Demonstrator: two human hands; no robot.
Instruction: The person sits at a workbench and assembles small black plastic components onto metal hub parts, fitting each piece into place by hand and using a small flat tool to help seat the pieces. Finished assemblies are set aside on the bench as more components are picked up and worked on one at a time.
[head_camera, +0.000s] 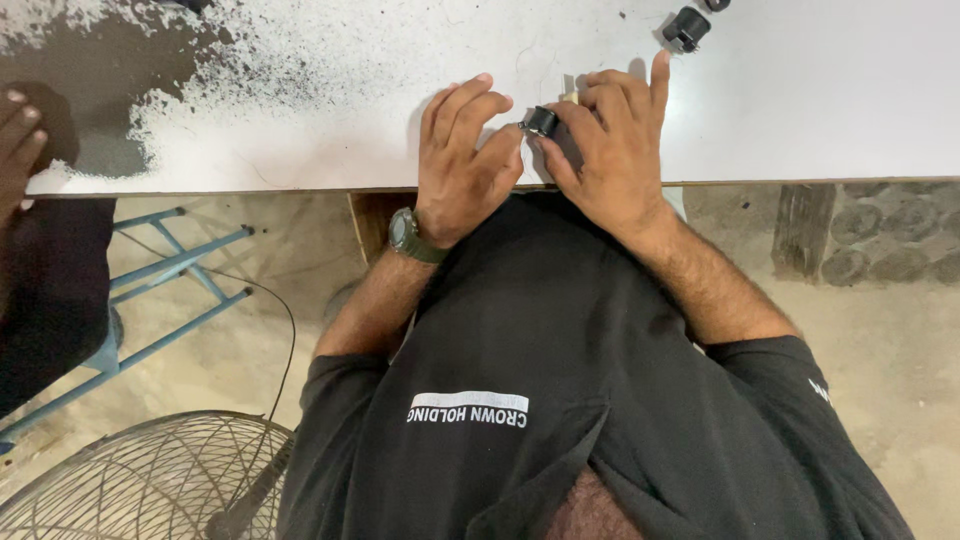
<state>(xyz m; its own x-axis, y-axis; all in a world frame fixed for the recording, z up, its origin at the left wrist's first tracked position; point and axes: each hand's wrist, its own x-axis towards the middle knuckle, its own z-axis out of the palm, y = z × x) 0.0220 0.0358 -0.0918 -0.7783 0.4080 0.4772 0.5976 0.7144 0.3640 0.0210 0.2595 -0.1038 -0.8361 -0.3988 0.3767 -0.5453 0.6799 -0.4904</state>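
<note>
My left hand and my right hand rest together at the near edge of a white table. Between their fingertips sits a small black cylindrical part with a shiny rim. Both thumbs and forefingers pinch it from either side. A pale, yellowish piece shows just behind it, mostly hidden by my right fingers. A dark green wristwatch is on my left wrist. Another black cylindrical part lies on the table further back to the right, apart from my hands.
The table's left end has worn, dark, speckled paint. Another person's hand and dark clothing appear at the far left. Below the table are a blue metal frame, a wire fan guard and a stone-patterned floor.
</note>
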